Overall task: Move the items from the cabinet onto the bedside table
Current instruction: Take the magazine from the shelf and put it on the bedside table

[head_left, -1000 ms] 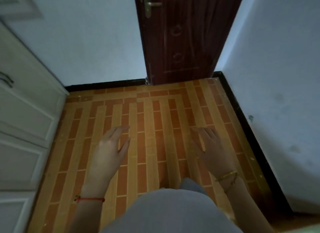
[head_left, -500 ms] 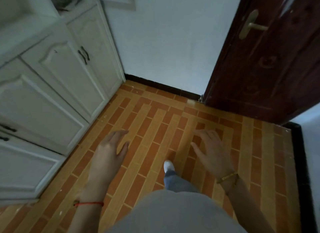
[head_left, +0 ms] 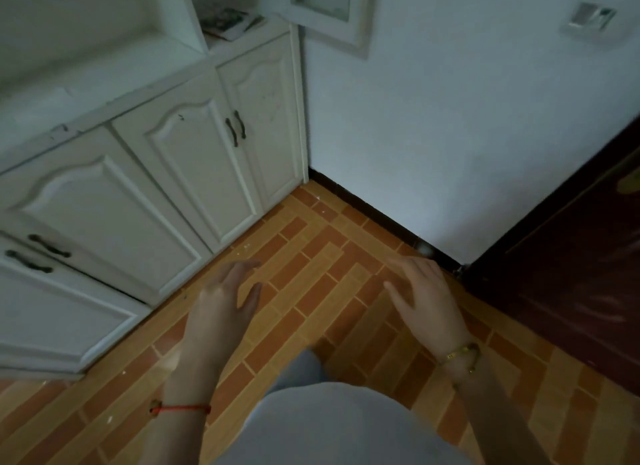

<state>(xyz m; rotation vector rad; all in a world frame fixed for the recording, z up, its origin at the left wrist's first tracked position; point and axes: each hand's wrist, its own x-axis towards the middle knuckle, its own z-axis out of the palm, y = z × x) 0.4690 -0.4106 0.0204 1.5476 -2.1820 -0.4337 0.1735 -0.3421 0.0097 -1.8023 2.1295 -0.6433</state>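
Swinging leftward since a moment ago, the view now takes in more of the white cabinet (head_left: 180,166), with printed items (head_left: 230,21) on its shelf. Left hand (head_left: 221,305) and right hand (head_left: 427,302) hover relaxed and empty over the floor (head_left: 311,274).

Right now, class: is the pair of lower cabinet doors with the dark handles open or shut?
Shut. The two lower doors sit flush in the cabinet front, their dark handles side by side, with no interior showing. Both hands are away from them.
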